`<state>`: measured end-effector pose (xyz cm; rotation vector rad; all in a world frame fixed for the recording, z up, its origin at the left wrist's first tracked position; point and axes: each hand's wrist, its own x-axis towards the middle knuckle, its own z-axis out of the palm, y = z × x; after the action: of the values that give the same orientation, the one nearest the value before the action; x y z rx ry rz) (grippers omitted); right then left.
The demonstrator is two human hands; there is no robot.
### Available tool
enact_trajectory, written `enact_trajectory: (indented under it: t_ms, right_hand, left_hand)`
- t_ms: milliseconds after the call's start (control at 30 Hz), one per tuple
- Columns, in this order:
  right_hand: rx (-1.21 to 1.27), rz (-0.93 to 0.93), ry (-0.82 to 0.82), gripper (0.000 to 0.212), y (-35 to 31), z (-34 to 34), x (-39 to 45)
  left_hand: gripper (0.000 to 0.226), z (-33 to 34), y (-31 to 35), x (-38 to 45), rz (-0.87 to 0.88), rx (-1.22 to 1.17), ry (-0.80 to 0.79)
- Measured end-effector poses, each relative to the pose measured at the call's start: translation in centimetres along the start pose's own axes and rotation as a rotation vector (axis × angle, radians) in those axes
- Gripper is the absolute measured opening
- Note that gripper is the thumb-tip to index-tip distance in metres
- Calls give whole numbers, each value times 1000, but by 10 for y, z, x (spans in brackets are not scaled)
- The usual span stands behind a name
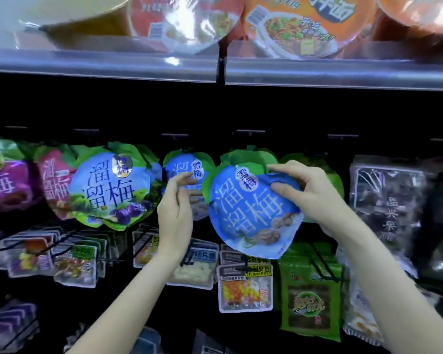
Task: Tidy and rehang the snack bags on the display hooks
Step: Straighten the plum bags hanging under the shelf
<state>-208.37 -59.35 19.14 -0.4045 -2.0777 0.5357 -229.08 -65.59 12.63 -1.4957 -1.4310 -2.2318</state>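
My right hand grips a round blue and green plum snack bag by its upper right edge, thumb on the front, and the bag tilts to the left in front of the hooks. My left hand hovers just left of it with loosely bent fingers, holding nothing, in front of a smaller-looking blue bag that hangs on a hook. A further blue bag hangs to the left. Green bags hang behind the held one.
Pink plum bags hang at the far left and a dark clear bag at the right. Black hook arms stick out above. Lower rows hold small candy packs and a green bag. Noodle bowls sit on the shelf overhead.
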Motion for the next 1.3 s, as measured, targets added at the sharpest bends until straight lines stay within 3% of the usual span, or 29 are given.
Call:
enact_trajectory:
  t_ms: [133, 367, 533, 733, 833, 900, 1000, 1067, 1200, 1300]
  right_hand:
    - [201, 71, 86, 38, -1, 53, 22]
    - [191, 85, 146, 37, 0, 110, 43]
    - [209, 101, 296, 38, 1, 129, 49]
    - [304, 149, 360, 35, 2, 129, 37]
    - [333, 198, 370, 31, 3, 128, 34]
    - [293, 233, 360, 29, 4, 133, 37]
    - [-12, 230, 335, 27, 6, 136, 38]
    - [-158, 159, 417, 26, 4, 129, 33]
    - [-194, 24, 681, 26, 0, 92, 6]
    - [-298, 79, 896, 29, 16, 49, -13]
  left_hand:
    - [28, -45, -9, 24, 21, 10, -84]
    - [45, -72, -24, 51, 327, 354, -312]
    - [51, -65, -37, 61, 452, 575, -327]
    - [46, -59, -41, 61, 620, 700, -270]
    - [47, -53, -43, 62, 617, 734, -272]
    - [48, -49, -44, 63, 569, 742, -291]
    - [49, -43, -49, 64, 526, 790, -311]
    - [49, -41, -52, 64, 545, 822, -304]
    - [43, -40, -51, 53, 599, 762, -197]
    - [36, -27, -39, 31, 686, 645, -195]
